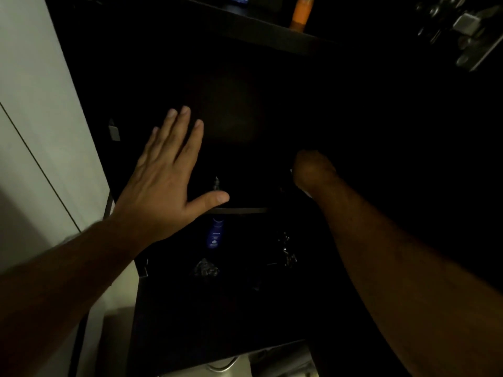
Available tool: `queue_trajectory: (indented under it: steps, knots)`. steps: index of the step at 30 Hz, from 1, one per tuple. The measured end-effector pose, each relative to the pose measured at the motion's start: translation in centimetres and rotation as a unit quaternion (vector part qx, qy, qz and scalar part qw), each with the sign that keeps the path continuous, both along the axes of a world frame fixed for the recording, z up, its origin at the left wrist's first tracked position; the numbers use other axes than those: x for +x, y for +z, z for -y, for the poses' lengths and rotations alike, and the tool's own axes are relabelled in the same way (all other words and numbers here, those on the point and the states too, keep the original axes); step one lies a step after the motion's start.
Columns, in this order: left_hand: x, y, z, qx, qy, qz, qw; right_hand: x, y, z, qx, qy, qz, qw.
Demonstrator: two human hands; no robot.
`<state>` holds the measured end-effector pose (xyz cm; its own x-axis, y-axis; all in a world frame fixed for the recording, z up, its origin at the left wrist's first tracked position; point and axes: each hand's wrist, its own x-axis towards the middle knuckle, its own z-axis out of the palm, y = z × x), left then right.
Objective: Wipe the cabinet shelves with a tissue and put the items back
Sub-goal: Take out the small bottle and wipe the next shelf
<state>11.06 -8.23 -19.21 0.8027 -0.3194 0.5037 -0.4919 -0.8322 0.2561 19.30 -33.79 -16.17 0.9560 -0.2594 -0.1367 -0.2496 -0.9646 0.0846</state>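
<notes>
Left hand: the left hand (163,186) is spreading flat, fingers straight and thumb out wide, holding nothing, over the dark cabinet (353,131) opening.
Right hand: the right hand (313,170) is reaching deep into the shadow with fingers curled into a fist; a small pale fleck is showing just below its wrist, which I am judging to be the tissue (307,193), though it is too dark to be sure.
Shelf being wiped: the shelf edge (239,210) is showing as a thin pale strip just beyond the left thumb tip, between the 2 hands; the right hand is working above it.
Items: a blue bottle (215,233) is standing just below the left thumb, on the level under that edge; an orange bottle (301,12) is sitting on the upper shelf (272,34), well above both hands.
Step in hand: wiping seems to be under way, with putting items back not yet started.
Doing it well: the right hand should be pressing the tissue flat and sweeping from the back toward the front edge, covering corners, since dust is hard to see in this light.
Risk: small dim objects below the right forearm could be getting knocked.
</notes>
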Motion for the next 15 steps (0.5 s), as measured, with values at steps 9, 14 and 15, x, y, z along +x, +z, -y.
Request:
queue_trajectory:
  steps: [9,14,15]
  knots:
    - [-1.0,-1.0,0.0,0.002,-0.001,-0.020,1.000,-2.4,-1.2,0.1,-0.057,0.096,0.039,0.993]
    - [-1.5,-1.5,0.3,-0.009,-0.011,-0.023,1.000,-4.3,-5.2,1.4,0.047,0.127,0.162,0.977]
    - [-1.7,-1.6,0.4,-0.014,-0.014,-0.024,1.000,-5.0,-5.7,1.4,0.079,0.113,0.173,0.975]
